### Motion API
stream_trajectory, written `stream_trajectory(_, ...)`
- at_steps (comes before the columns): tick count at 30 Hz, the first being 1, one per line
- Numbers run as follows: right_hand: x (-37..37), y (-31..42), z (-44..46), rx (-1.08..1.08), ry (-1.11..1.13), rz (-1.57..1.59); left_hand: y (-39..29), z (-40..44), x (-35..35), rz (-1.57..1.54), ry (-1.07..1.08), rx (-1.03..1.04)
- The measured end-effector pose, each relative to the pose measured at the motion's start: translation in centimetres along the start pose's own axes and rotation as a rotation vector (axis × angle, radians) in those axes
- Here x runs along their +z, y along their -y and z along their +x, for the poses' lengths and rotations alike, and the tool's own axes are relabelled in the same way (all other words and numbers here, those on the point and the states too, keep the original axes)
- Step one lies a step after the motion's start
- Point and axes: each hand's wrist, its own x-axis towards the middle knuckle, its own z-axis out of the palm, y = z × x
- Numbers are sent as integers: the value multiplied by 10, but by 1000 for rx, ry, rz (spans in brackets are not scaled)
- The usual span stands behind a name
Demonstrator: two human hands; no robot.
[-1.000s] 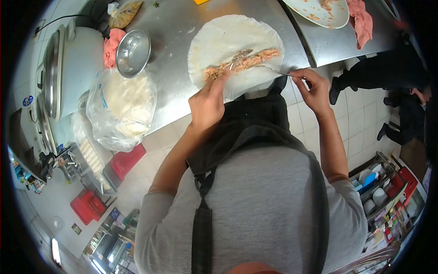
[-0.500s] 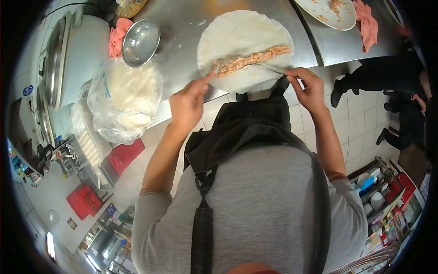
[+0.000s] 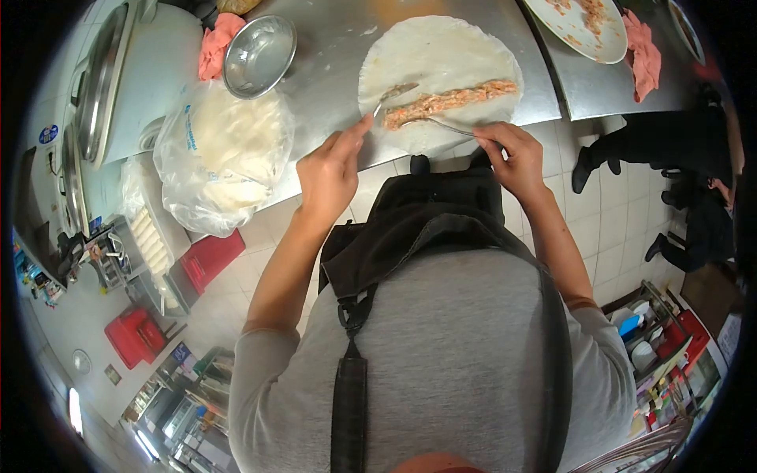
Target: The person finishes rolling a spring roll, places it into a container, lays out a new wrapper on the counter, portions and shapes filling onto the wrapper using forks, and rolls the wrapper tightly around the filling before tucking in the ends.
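A large round white dough sheet [image 3: 426,51] lies on the steel counter, its near edge reaching the counter's front edge. Across its nearer half runs a log of orange-pink minced filling [image 3: 457,98]. My left hand [image 3: 331,169] is closed around the handle of a metal spoon [image 3: 396,93], whose bowl is just beyond the filling's left end. Between the fingers and thumb of my right hand [image 3: 514,154] is a thin-handled metal utensil [image 3: 453,128]. Its tip touches the near side of the filling, so I cannot tell whether it is a spoon or fork.
Left of the dough sit a metal bowl [image 3: 259,59], a pink cloth [image 3: 217,49] and a plastic bag of pale sheets [image 3: 229,150]. A tray of white rolls [image 3: 147,240] stands further left. At the right are a plate with filling [image 3: 583,39], another cloth [image 3: 644,59] and people's legs [image 3: 654,142].
The left spoon now shows clearly above the filling's left end. My right hand has moved slightly left with its utensil. The filling's left end looks more compact, and the whole view has shifted a little.
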Motion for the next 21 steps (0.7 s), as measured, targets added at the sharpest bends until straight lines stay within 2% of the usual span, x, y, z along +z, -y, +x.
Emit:
stream_trajectory(3, -6, -7, 2, 4, 76, -120, 0, 4, 5, 9, 8, 51)
stream_trajectory(5, -12, -11, 3, -14, 41, -135, -4, -2, 1, 167, 238, 11)
stream_trajectory(6, -14, -14, 3, -29, 6, -149, -2, -6, -3, 167, 239, 10)
stream_trajectory(9, -11, -13, -1, -50, 30, -54, 10, -13, -14, -27, -33, -8)
stream_trajectory(11, -2, 0, 0, -114, 92, -81, 10, -19, -13, -22, 3, -29)
stream_trajectory(13, 13, 4, 1, -123, 51, -130, 10, -28, -7, -16, 33, -47)
stream_trajectory(18, 18, 2, -4, -136, -66, -161, 10, -48, 2, 79, -30, -3)
stream_trajectory(21, 12, -3, -7, -94, -31, -117, 3, -44, -10, 26, -66, -59)
